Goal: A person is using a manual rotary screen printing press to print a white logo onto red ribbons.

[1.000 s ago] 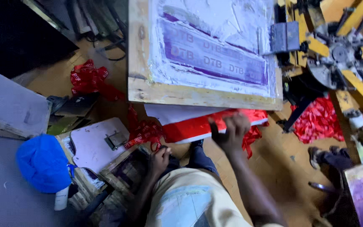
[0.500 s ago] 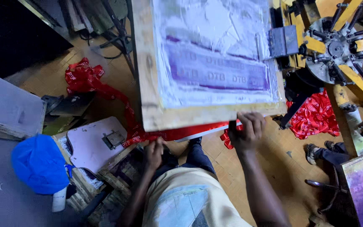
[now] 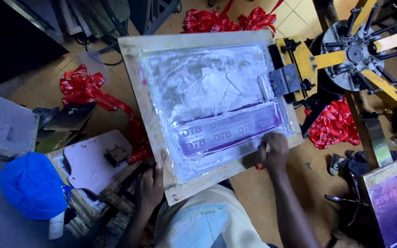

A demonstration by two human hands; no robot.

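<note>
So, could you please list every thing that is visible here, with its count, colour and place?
printing screen frame: one, pale wood with white and purple mesh, centre, tilted
metal clamp: one, grey, on the frame's right edge
rotary press arms: several, yellow, upper right
red ribbons: several heaps, red, on the floor left, top and right of the frame
blue bag: one, blue, lower left
flat board: one, pale pink, left of the frame, with a small dark bracket on it
second screen: one, purple, lower right, partly cut off
floor: tan tiles
left hand: one, on the frame's lower left edge
right hand: one, fingers closed at the frame's lower right corner; what they hold cannot be told
</note>
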